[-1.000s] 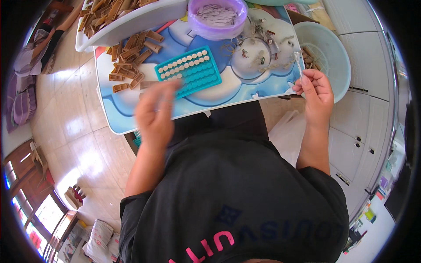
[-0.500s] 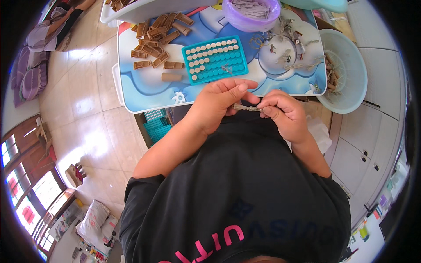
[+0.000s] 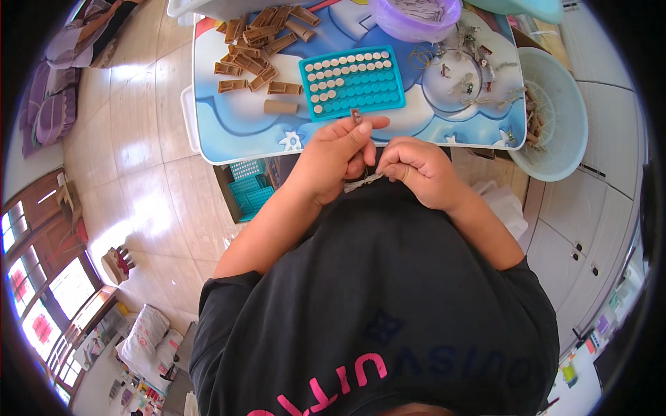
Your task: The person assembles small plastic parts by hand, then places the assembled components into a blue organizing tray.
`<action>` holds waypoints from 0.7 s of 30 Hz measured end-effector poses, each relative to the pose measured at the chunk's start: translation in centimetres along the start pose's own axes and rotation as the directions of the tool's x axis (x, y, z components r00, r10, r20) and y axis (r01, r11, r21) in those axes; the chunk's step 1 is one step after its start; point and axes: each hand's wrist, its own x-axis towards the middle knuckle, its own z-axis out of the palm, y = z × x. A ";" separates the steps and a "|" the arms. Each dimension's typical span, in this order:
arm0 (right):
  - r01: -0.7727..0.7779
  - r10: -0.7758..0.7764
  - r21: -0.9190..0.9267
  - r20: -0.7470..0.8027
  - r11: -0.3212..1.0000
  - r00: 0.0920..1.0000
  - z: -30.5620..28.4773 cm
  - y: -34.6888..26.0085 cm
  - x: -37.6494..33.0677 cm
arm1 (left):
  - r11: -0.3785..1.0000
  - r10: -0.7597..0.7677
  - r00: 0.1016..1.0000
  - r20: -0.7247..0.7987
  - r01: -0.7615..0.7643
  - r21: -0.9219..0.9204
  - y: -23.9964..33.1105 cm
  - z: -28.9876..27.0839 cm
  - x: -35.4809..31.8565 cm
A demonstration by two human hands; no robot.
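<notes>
My left hand (image 3: pixel 340 149) is closed, with a small brown piece with a metallic glint (image 3: pixel 356 116) pinched between thumb and forefinger. From below its curled fingers hangs a pale bundle of thin cord (image 3: pixel 363 182). The fingertips of my right hand (image 3: pixel 418 170) pinch the cord close beside the left hand. Both hands are just off the table's near edge, in front of my black shirt. Beyond them lies a turquoise tray (image 3: pixel 378 105) with rows of round wells, some filled with whitish discs (image 3: pixel 352 64). How the brown piece joins the cord is hidden by my fingers.
Brown trough-shaped pieces (image 3: pixel 260 52) are heaped at the table's left, with a brown tube (image 3: pixel 280 107) nearer. A purple-lined bowl (image 3: pixel 416 28) stands at the back; small metallic bits with cords (image 3: pixel 479 69) lie right. A pale blue basin (image 3: pixel 572 114) stands beside the table.
The small brown piece now shows above my left fingers, and the cord bundle hangs below them. My right hand has moved slightly left, nearer the left hand. The view has shifted a little.
</notes>
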 end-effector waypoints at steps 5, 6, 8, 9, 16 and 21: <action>0.182 -0.172 -0.160 0.078 0.970 0.982 -0.3 -0.3 0.1 | 0.998 0.064 0.995 -0.082 -0.063 0.011 0.1 -0.2 -0.4; 0.194 -0.175 -0.184 0.114 0.964 0.978 -0.3 -0.5 0.1 | 0.998 0.066 0.994 -0.084 -0.065 0.009 0.0 -0.2 -0.4; 0.232 -0.237 -0.270 0.012 0.935 0.971 -0.7 -1.7 0.4 | 0.983 0.100 0.994 -0.051 -0.091 0.159 -0.5 -0.3 -0.7; 0.256 -0.305 -0.357 -0.087 0.899 0.948 -0.8 -2.0 0.5 | 0.983 0.102 0.993 -0.053 -0.092 0.157 -0.5 -0.2 -0.9; 0.252 -0.450 -0.552 -0.258 0.795 0.855 0.0 -1.4 2.2 | 0.910 0.111 0.992 -0.053 -0.080 0.407 -0.5 0.5 -1.6; 0.276 -0.478 -0.586 -0.222 0.762 0.850 0.4 -1.4 2.5 | 0.871 0.127 0.990 -0.066 -0.079 0.484 -0.4 0.3 -1.7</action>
